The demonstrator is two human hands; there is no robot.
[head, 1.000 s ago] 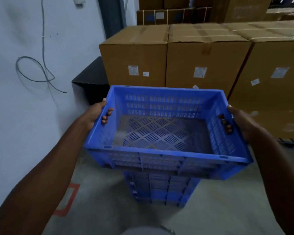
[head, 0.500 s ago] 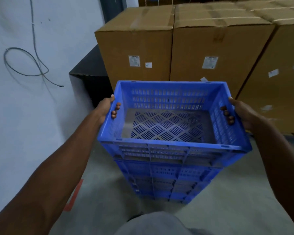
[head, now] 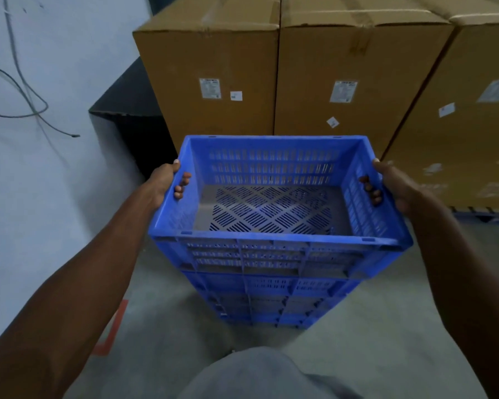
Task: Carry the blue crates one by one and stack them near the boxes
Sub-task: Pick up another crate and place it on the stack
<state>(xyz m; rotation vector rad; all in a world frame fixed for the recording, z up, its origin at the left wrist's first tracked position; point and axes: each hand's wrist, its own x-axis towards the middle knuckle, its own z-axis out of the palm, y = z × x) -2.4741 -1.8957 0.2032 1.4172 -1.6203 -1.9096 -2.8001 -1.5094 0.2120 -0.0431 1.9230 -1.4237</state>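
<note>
Left hand [head: 164, 184]: grips the left end wall of the top blue crate [head: 274, 197], fingers curled through the handle slot so their tips show inside, thumb on the rim.
Right hand [head: 393, 187]: holds the right end wall the same way, fingertips poking through the slot.
Why held so: a grip on both short ends keeps the crate level and lets it be lined up square over what lies beneath.
Where the crate is: between the two hands, directly above the stack of blue crates [head: 271, 298] on the floor below them; its base looks to be meeting the stack, though I cannot tell whether it is fully seated or just above.
Crate count: one in the hands; under it probably two or three stacked, the lower tiers too dark to count surely.
Cardboard boxes [head: 211, 70]: three in view, standing in a row just beyond the hands, labels facing the person; the stack sits near them, as the task asks.
Black box [head: 127, 110]: one, past the left hand, against the wall.
Step judged: setting this crate on the stack; release comes next.
</note>
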